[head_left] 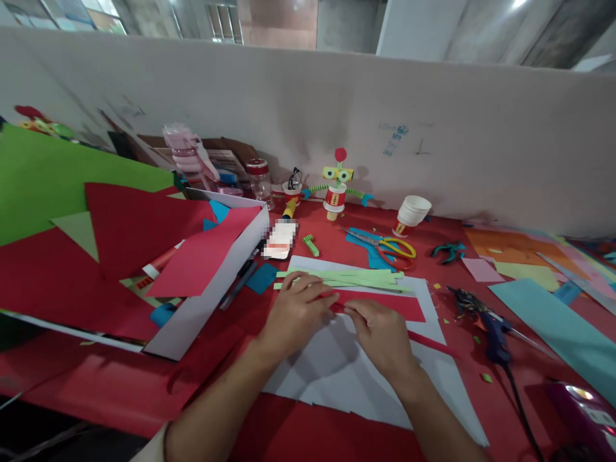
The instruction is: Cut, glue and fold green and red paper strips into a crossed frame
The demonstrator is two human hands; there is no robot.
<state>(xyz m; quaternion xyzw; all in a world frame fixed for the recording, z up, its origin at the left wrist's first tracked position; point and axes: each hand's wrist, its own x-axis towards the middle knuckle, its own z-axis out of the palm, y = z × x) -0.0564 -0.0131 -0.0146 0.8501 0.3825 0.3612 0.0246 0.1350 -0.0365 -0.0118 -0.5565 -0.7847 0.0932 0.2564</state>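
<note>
My left hand and my right hand rest close together on a white sheet in front of me. Both pinch a narrow red paper strip that runs out to the right past my right hand. Just beyond my fingers lie a red paper piece and several light green paper strips.
A cardboard box full of red and green paper stands at left. Behind are a paper-cup robot figure, stacked paper cups, yellow-handled scissors and a jar. A blue glue gun and coloured sheets lie at right.
</note>
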